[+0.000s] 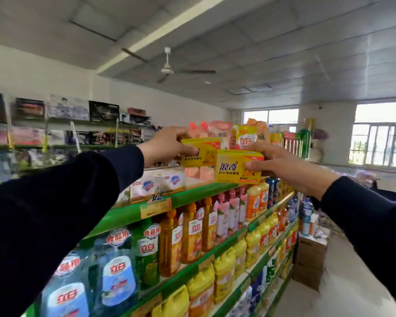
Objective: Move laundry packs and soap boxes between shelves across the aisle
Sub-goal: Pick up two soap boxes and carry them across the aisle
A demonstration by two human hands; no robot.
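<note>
1. Left grip (167,145) clamped on a yellow soap box (200,153), thumb across the front face, fingers curled over the top edge.
2. Right grip (281,165) clamped on a second yellow soap box (234,167), thumb pressed on the front face near the right end, fingers hidden behind the box.
3. Both boxes held up at the level of the top shelf (192,195), the right-hand one in front of and partly overlapping the left-hand one; could not tell whether either box touched the shelf or the other box.
4. Judged light: each carried in one grip at arm's reach with no visible strain.
5. Judged stiff but crushable: thin printed carton, flat faces, sharp corners; a hard squeeze on the wide faces likely to dent it.
6. Judged a little slippery: glossy print on the carton, so a pinch across front and back safer than fingertips on the edges alone.
7. Best hold judged to be at a short end, thumb in front and fingers behind, leaving the far end free to slide in beside the white soap packs (157,183) and under the refill pouches (242,136) farther back.
8. Risk judged: knocking the pouches over while setting a box down.
</note>
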